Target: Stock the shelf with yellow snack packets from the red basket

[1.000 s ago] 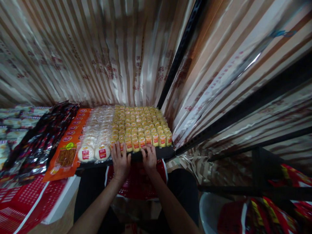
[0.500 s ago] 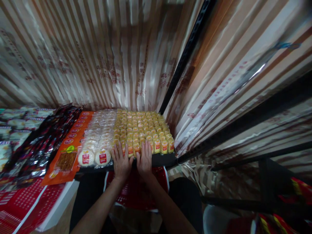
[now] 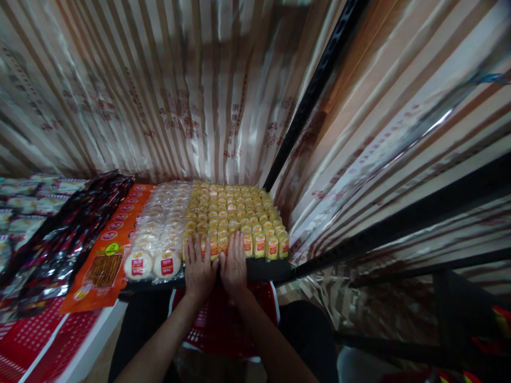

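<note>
Rows of small yellow wrapped snacks (image 3: 233, 205) stand packed together at the right end of a dark shelf. My left hand (image 3: 199, 270) lies against their front row with its fingers stretched out, close to the round white wrapped crackers (image 3: 166, 263). Beside it, my right hand (image 3: 233, 266) presses flat on the same front row, fingers straight and the thumbs near each other. Neither hand grasps anything. Parts of the front packs are hidden behind my fingers.
To the left lie an orange snack packet (image 3: 101, 266), dark shiny packets (image 3: 59, 244) and white packets (image 3: 24, 205). A red basket (image 3: 223, 324) is below the shelf edge (image 3: 267, 270), another red basket (image 3: 27, 340) at lower left. A black post (image 3: 307, 106) rises before striped curtains (image 3: 215, 106).
The camera view has shifted slightly, so the shelf front sits a little lower. Both hands stay on the front row of yellow snacks, fingers still stretched out.
</note>
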### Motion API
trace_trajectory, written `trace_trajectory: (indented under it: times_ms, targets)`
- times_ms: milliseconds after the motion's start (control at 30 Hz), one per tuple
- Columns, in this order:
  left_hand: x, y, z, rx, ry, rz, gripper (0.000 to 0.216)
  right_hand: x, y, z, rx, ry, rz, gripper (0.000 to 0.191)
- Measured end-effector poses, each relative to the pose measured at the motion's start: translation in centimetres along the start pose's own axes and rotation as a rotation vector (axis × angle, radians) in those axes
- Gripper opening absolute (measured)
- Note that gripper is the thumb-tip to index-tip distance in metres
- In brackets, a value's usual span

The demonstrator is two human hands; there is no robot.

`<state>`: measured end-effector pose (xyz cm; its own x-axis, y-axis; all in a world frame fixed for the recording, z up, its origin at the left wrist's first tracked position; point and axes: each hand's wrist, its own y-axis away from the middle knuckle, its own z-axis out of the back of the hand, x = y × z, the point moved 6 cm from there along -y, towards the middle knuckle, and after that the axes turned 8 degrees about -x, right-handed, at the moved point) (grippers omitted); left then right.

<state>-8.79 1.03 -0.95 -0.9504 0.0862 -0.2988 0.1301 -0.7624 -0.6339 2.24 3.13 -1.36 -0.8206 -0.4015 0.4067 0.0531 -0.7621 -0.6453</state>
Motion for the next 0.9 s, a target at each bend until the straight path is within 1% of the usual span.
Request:
trace_trajectory:
  times_ms: [233, 500, 900]
  targets:
    - [-0.1, -0.4, -0.2, -0.007, 0.025, 0.013, 0.057, 0.0, -0.5, -0.2, -0.003, 0.002, -0.008, 0.064]
    - [-0.4, -0.9, -0.2, -0.062, -0.069, -0.063, 0.057, 0.0, -1.0, -0.4, 0.001, -0.006, -0.009, 0.063]
    - [-0.2, -1.4, -0.7, -0.071, -0.083, -0.081, 0.059, -0.1, -1.6, -0.8, -0.018, -0.011, 0.004, 0.064]
